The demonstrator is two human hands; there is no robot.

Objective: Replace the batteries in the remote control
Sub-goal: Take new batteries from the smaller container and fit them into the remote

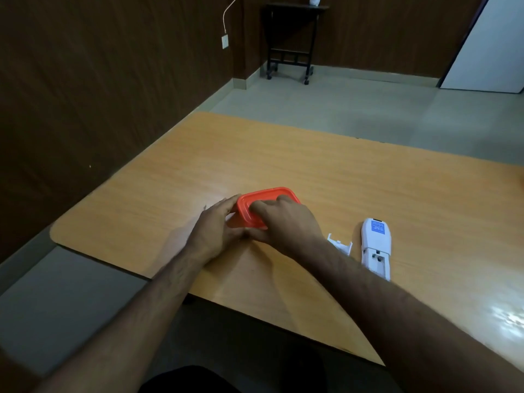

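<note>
An orange lidded box (pixel 263 200) sits on the wooden table (pixel 368 194). My left hand (pixel 217 231) grips its left side and near corner. My right hand (pixel 286 221) lies over the lid, fingers pressed on top and thumb at the near edge. The white remote control (pixel 376 246) lies face down to the right, its battery compartment uncovered. The white battery cover (pixel 340 245) lies between my right wrist and the remote. No batteries are visible.
The table's near edge runs diagonally below my forearms. On the floor beyond the table stands a black wheeled side table (pixel 292 38) against the dark wall. A white door (pixel 490 52) is at the far right.
</note>
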